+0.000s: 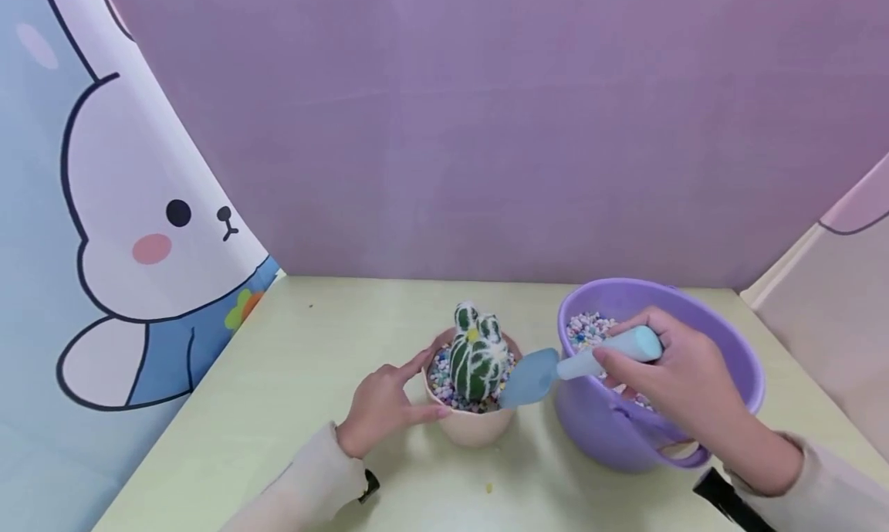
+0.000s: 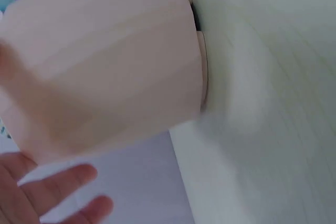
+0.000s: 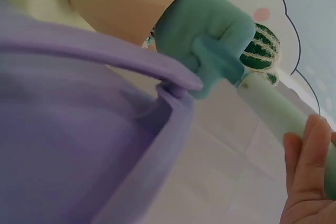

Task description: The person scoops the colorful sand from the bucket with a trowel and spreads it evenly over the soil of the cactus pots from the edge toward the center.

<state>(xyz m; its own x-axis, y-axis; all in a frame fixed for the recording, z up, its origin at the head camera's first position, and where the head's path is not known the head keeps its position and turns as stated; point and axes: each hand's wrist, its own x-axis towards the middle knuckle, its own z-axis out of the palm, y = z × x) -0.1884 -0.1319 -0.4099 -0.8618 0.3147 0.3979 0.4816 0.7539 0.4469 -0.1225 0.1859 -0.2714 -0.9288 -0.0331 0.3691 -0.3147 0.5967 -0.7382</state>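
A cactus (image 1: 479, 362) with white spines stands among small multicoloured pebbles in a cream flowerpot (image 1: 474, 428). My left hand (image 1: 384, 401) holds the pot from its left side, thumb at the front and forefinger at the rim. In the left wrist view, the other fingers (image 2: 58, 186) extend past the pot. My right hand (image 1: 684, 366) grips the pale blue handle of a toy shovel (image 1: 531, 377). The shovel's blade reaches over the pot's right rim beside the cactus, tilted down toward the pebbles. In the right wrist view, the blade's back partly hides the cactus.
A purple bucket (image 1: 583, 424) with pebbles (image 1: 590, 329) inside stands right of the pot, under my right hand. Its handle (image 1: 684, 461) hangs at the front. A tiny yellow bit (image 1: 489, 487) lies on the pale table (image 1: 333, 347). A purple wall rises behind.
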